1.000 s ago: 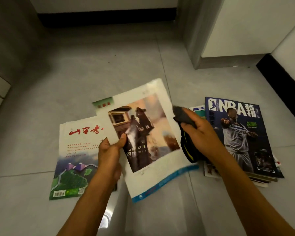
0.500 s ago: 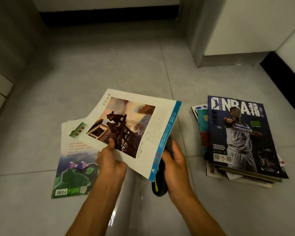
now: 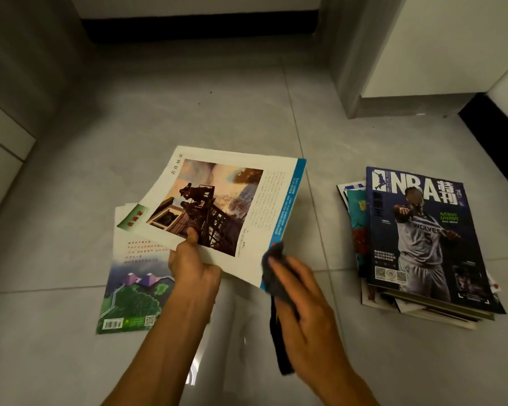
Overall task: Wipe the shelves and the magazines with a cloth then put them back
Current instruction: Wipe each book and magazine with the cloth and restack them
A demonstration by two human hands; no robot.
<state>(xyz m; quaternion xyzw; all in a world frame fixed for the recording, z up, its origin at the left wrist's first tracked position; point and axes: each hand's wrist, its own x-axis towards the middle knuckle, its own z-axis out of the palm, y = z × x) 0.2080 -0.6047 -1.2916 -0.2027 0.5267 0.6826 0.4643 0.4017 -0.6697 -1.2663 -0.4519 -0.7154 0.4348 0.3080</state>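
Note:
My left hand point(image 3: 192, 266) pinches the near edge of a white magazine point(image 3: 226, 200) with a painting and a blue spine, held tilted above the floor. My right hand point(image 3: 301, 300) grips a dark cloth point(image 3: 274, 276) pressed against the magazine's near right corner by the blue spine; the cloth's tail hangs below the hand. Under the held magazine, a green-and-white magazine point(image 3: 129, 285) lies flat on the tiles. A stack of magazines topped by a dark blue NBA issue point(image 3: 420, 238) rests on the floor to the right.
Grey floor tiles point(image 3: 217, 106) spread ahead. A grey cabinet side point(image 3: 352, 63) with a white panel stands at the back right. A black skirting strip point(image 3: 493, 142) runs along the right wall, and white panels point(image 3: 0, 142) line the left.
The held magazine swung from lying right-tilted to spine-right and lowered toward me. My right hand with the cloth dropped from the magazine's right side to its near right corner.

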